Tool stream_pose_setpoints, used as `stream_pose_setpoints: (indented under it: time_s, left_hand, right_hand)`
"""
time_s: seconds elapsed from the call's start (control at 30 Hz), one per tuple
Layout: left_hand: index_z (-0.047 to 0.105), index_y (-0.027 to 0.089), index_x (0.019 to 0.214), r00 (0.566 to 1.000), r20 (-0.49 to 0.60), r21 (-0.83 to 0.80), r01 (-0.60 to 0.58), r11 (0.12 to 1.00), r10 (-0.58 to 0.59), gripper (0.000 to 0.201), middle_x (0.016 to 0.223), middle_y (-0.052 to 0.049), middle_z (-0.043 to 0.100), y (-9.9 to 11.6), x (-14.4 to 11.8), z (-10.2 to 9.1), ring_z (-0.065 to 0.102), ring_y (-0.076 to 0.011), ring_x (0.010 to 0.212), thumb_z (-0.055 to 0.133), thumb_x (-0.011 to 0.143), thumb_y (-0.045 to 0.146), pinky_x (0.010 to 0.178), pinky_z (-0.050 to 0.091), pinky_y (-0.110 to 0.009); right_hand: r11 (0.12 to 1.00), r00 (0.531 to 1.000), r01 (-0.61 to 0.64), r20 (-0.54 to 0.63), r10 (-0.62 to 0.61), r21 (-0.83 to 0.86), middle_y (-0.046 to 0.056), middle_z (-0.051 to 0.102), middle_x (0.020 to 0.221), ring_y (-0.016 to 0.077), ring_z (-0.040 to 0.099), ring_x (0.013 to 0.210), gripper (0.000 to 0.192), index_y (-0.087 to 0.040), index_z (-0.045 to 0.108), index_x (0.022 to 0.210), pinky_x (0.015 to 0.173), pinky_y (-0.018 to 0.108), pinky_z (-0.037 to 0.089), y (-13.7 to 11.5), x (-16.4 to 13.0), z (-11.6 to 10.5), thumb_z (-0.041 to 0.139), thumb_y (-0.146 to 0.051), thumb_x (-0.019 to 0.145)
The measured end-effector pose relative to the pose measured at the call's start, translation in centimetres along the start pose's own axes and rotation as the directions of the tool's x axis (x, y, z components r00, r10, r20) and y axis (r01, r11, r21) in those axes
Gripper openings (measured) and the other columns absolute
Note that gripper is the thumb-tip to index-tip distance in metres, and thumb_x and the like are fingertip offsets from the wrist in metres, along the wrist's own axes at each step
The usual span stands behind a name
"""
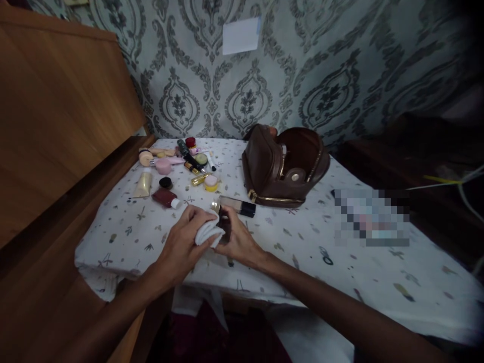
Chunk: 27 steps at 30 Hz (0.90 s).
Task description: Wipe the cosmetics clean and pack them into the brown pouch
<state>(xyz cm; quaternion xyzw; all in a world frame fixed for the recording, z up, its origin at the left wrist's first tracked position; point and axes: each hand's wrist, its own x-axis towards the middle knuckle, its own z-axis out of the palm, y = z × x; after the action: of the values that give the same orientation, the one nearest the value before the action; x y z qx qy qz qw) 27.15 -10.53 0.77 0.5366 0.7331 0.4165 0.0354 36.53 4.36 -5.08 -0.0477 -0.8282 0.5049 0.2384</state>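
My left hand [185, 242] holds a folded white cloth [207, 233] and presses it against a small dark object [226, 228] gripped in my right hand [238, 241]. Both hands rest on the white patterned tablecloth [302, 242] near its front edge. Just beyond my fingers lies a foundation bottle with a black cap [236, 205] on its side.
An open brown leather bag [285, 166] stands behind the hands. Several cosmetics [177, 166] are scattered at the table's far left, including a dark red bottle [165, 197] and a cream tube [143, 184]. A wooden cabinet [56, 116] flanks the left. A blurred patch [372, 218] lies at right.
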Motion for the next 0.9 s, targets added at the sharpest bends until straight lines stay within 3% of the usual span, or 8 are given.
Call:
stream_pose_setpoints:
  time_s: [0.13,0.27,0.37,0.47,0.53,0.67,0.8,0.9]
  left_hand:
    - [0.063,0.02,0.1,0.997,-0.032,-0.143,0.064,0.988,-0.069,0.017,0.094,-0.003,0.06,-0.4,2.2,-0.2,0.057,-0.0194,0.089,0.057,0.092,0.034,0.081,0.046,-0.03]
    - [0.06,0.018,0.088,0.968,0.011,-0.448,0.229,0.864,-0.251,0.024,0.074,0.002,0.058,-1.3,3.3,0.6,0.053,-0.0138,0.07,0.057,0.091,0.042,0.067,0.044,-0.024]
    - [0.062,0.018,0.093,0.947,0.022,-0.539,0.282,0.794,-0.321,0.027,0.083,0.0,0.063,-2.0,2.9,1.6,0.057,-0.0147,0.078,0.06,0.088,0.045,0.073,0.047,-0.024]
    - [0.064,0.018,0.1,0.938,0.055,-0.569,0.311,0.761,-0.343,0.031,0.095,-0.002,0.068,-2.3,2.0,2.3,0.061,-0.0176,0.09,0.06,0.088,0.047,0.081,0.05,-0.026]
    - [0.065,0.02,0.108,0.924,0.086,-0.605,0.346,0.717,-0.374,0.035,0.101,-0.003,0.069,-2.3,1.5,2.5,0.062,-0.0179,0.091,0.061,0.087,0.048,0.076,0.052,-0.026]
    - [0.065,0.019,0.11,0.876,0.187,-0.743,0.422,0.519,-0.445,0.04,0.094,-0.004,0.069,-1.8,0.9,2.6,0.062,-0.0158,0.076,0.068,0.082,0.048,0.054,0.052,-0.022]
    - [0.066,0.016,0.102,0.832,0.256,-0.833,0.448,0.324,-0.492,0.043,0.089,-0.005,0.07,-1.0,0.4,2.8,0.065,-0.015,0.071,0.078,0.074,0.046,0.051,0.055,-0.022]
    - [0.066,0.015,0.101,0.812,0.331,-0.837,0.488,0.248,-0.481,0.042,0.093,-0.008,0.072,-0.2,0.0,2.9,0.07,-0.0166,0.071,0.08,0.074,0.044,0.053,0.057,-0.022]
  right_hand:
    - [0.999,0.994,0.041,0.104,-0.041,-0.001,0.011,0.059,0.118,0.027,0.061,0.106,0.069,-0.019,0.04,0.126,0.093,0.042,0.051,-0.3,-0.3,-0.1,0.073,-0.022,0.065]
    - [0.965,0.993,-0.022,0.12,-0.01,0.26,0.011,0.058,0.124,0.0259,0.061,0.112,0.069,-0.021,0.042,0.124,0.094,0.04,0.053,-0.4,-0.3,-0.2,0.078,-0.027,0.066]
    - [0.874,0.994,-0.094,0.101,0.052,0.477,0.009,0.057,0.129,0.025,0.06,0.117,0.075,-0.024,0.041,0.125,0.098,0.04,0.052,-0.4,0.1,-0.6,0.082,-0.037,0.064]
    - [0.802,0.988,-0.156,0.097,0.122,0.576,0.007,0.059,0.128,0.0263,0.059,0.119,0.076,-0.026,0.047,0.121,0.096,0.041,0.054,-0.7,0.4,-0.9,0.085,-0.046,0.059]
    - [0.765,0.982,-0.187,0.116,0.147,0.616,0.007,0.063,0.121,0.0269,0.063,0.111,0.069,-0.026,0.051,0.117,0.089,0.041,0.057,-0.9,0.4,-1.0,0.083,-0.05,0.06]
    - [0.721,0.983,-0.182,0.111,0.145,0.669,0.005,0.067,0.104,0.0243,0.067,0.091,0.054,-0.026,0.055,0.109,0.08,0.042,0.058,-1.0,0.3,-0.9,0.077,-0.054,0.068]
    - [0.72,0.976,-0.181,0.035,0.213,0.67,0.006,0.065,0.113,0.0252,0.066,0.1,0.064,-0.026,0.049,0.112,0.083,0.041,0.057,-0.2,0.4,-0.6,0.082,-0.047,0.062]
    - [0.787,0.963,-0.143,-0.098,0.25,0.6,0.008,0.063,0.119,0.0253,0.064,0.108,0.072,-0.026,0.045,0.11,0.09,0.04,0.055,0.4,0.7,-0.6,0.087,-0.045,0.055]
